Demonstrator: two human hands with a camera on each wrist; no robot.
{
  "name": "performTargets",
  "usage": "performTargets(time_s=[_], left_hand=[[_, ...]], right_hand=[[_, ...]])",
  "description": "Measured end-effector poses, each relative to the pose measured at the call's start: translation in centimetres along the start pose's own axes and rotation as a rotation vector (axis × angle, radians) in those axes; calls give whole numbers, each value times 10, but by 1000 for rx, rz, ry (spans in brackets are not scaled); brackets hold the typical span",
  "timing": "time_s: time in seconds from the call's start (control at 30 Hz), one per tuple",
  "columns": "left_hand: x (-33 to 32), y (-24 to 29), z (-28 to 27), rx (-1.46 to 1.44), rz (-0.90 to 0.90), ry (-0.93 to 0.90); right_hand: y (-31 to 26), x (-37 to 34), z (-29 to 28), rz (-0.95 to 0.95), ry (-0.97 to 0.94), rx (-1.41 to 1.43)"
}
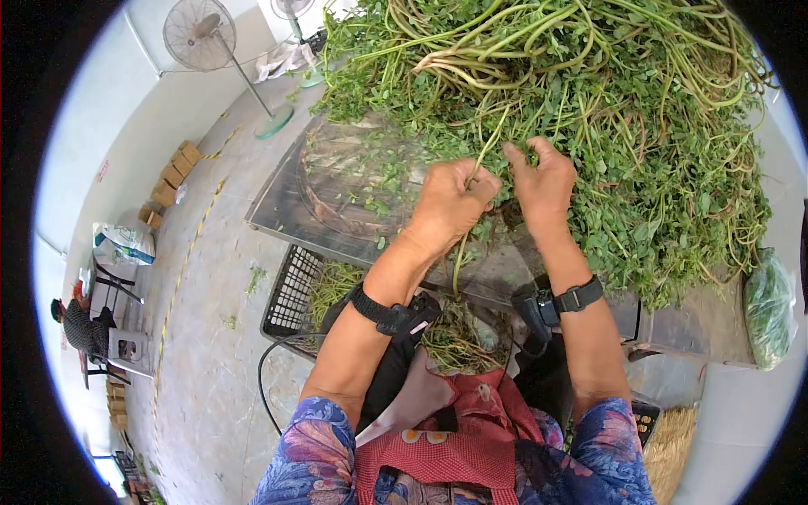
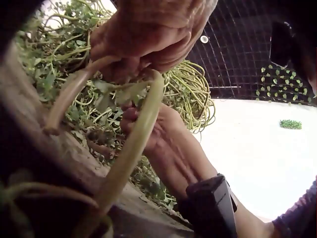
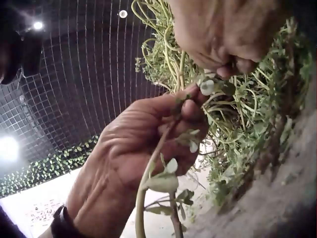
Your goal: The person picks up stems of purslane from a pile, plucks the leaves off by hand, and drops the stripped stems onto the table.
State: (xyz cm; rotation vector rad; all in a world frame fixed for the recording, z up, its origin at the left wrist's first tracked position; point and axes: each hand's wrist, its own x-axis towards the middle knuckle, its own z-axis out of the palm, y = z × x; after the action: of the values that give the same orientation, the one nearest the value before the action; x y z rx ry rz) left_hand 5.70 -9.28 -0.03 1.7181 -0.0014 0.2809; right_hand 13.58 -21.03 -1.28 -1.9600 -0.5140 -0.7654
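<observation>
In the head view, my left hand (image 1: 454, 198) grips a long green stem (image 1: 490, 139) that passes up through the fist and hangs below it. The right wrist view has the left thumb and fingers pinching leafy stems (image 3: 143, 198), with small leaves (image 3: 163, 183) along them. My right hand (image 1: 545, 181) is close beside it, its thumb and forefinger apart. Its fingertips (image 3: 228, 72) come right beside a small leaf (image 3: 207, 87) at the left fingers; its palm side is partly hidden. Behind both hands rises a large heap of leafy stems (image 1: 623, 160).
The heap lies on a dark wooden table (image 1: 337, 227) scattered with leaves. Below its front edge stands a black crate (image 1: 290, 290) with stems. A bagged green bundle (image 1: 768, 311) is at the right edge. Standing fan (image 1: 202, 38), cardboard boxes (image 1: 172, 175) and a seated person (image 1: 84, 332) are to the left.
</observation>
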Motion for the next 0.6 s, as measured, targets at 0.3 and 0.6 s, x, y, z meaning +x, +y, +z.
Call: performTargets(time_s=[0.3, 0.6], left_hand=[[-14, 16, -9, -243, -25, -15], [-9, 12, -20, -371, -229, -68]], right_hand=[[21, 16, -34, 676, -276, 960], [-11, 4, -31, 594, -749, 1146]])
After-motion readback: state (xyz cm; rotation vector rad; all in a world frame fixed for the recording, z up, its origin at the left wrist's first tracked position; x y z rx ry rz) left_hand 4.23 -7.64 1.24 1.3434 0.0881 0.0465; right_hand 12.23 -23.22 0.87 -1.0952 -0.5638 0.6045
